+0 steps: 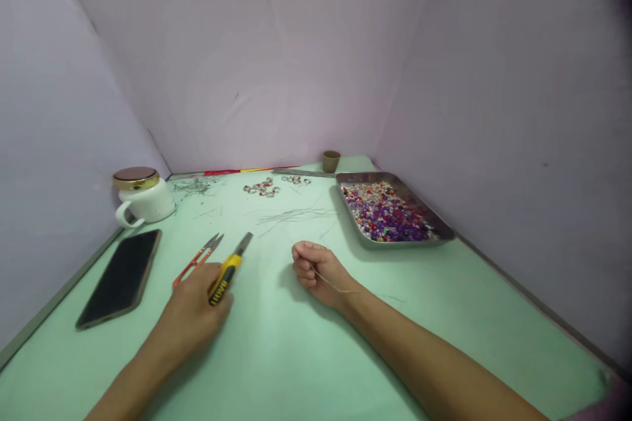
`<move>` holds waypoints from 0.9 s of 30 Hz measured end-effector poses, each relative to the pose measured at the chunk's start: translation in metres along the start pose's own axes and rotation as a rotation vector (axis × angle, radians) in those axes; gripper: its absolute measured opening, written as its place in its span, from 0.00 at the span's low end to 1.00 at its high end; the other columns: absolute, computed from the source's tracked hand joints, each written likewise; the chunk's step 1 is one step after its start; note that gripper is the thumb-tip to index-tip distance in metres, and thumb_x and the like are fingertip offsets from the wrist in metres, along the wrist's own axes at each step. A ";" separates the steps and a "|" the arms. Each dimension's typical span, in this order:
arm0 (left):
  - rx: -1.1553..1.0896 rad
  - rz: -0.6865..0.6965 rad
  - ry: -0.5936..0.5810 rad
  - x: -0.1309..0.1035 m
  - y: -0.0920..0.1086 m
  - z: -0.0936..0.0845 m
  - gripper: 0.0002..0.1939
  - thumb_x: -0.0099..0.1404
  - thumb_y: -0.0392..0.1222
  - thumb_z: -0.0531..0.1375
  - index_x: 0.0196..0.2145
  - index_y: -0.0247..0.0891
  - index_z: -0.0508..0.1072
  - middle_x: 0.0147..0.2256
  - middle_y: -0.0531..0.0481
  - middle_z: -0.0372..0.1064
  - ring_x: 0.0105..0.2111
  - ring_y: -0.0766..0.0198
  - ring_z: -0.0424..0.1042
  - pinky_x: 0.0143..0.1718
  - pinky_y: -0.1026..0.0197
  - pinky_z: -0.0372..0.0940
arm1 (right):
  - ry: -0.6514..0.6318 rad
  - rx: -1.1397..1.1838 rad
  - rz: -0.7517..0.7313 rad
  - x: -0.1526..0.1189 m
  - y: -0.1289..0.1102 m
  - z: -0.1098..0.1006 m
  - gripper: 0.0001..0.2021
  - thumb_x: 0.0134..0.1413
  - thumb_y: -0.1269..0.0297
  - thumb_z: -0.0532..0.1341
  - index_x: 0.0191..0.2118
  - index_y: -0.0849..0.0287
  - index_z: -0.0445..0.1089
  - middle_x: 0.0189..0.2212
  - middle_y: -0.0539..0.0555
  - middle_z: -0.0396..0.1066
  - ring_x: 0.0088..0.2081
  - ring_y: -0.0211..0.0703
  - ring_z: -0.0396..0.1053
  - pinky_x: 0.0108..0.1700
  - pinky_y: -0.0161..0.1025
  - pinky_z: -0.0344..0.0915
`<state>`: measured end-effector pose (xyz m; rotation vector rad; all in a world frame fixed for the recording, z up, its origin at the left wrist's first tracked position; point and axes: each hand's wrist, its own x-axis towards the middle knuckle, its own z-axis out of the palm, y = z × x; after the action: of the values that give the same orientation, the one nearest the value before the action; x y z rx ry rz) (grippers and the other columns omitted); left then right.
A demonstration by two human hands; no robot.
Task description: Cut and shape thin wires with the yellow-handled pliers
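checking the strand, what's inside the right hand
A thin strand comes out of the curled right hand. The stretch inside, and anything else there, is covered and can't be seen.

I'm standing at a small craft nook; home or workshop, I can't tell. Pale walls hem the green table on three sides. A metal tray of mixed beads sits at the right edge; wire-like scraps lie by the far left corner. Snips and a box cutter are out, with a phone and lidded mug along the left edge.
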<state>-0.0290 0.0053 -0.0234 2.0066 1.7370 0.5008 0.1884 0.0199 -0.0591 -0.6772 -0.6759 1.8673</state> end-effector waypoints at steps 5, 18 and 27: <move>0.273 0.092 0.003 -0.008 0.005 0.022 0.13 0.54 0.49 0.53 0.32 0.39 0.68 0.45 0.44 0.61 0.43 0.50 0.61 0.37 0.56 0.55 | 0.028 -0.068 -0.019 -0.004 0.003 0.005 0.08 0.41 0.65 0.61 0.22 0.63 0.63 0.12 0.43 0.51 0.13 0.26 0.44 0.15 0.28 0.36; 0.321 0.223 0.159 -0.009 -0.002 0.015 0.15 0.56 0.37 0.51 0.42 0.37 0.65 0.47 0.41 0.60 0.50 0.51 0.57 0.48 0.48 0.54 | 0.102 -0.259 0.003 -0.005 0.004 0.015 0.12 0.39 0.59 0.61 0.21 0.63 0.62 0.10 0.42 0.53 0.11 0.25 0.44 0.13 0.28 0.38; 0.115 0.759 0.379 -0.010 0.065 0.043 0.07 0.54 0.32 0.48 0.26 0.40 0.64 0.26 0.51 0.67 0.22 0.67 0.64 0.20 0.66 0.61 | 0.005 -0.266 0.050 0.004 0.010 0.013 0.15 0.41 0.55 0.61 0.20 0.62 0.61 0.11 0.43 0.53 0.12 0.27 0.48 0.15 0.28 0.43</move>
<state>0.0466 -0.0162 -0.0240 2.7726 1.1303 1.0950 0.1719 0.0178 -0.0579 -0.8750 -0.9220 1.8374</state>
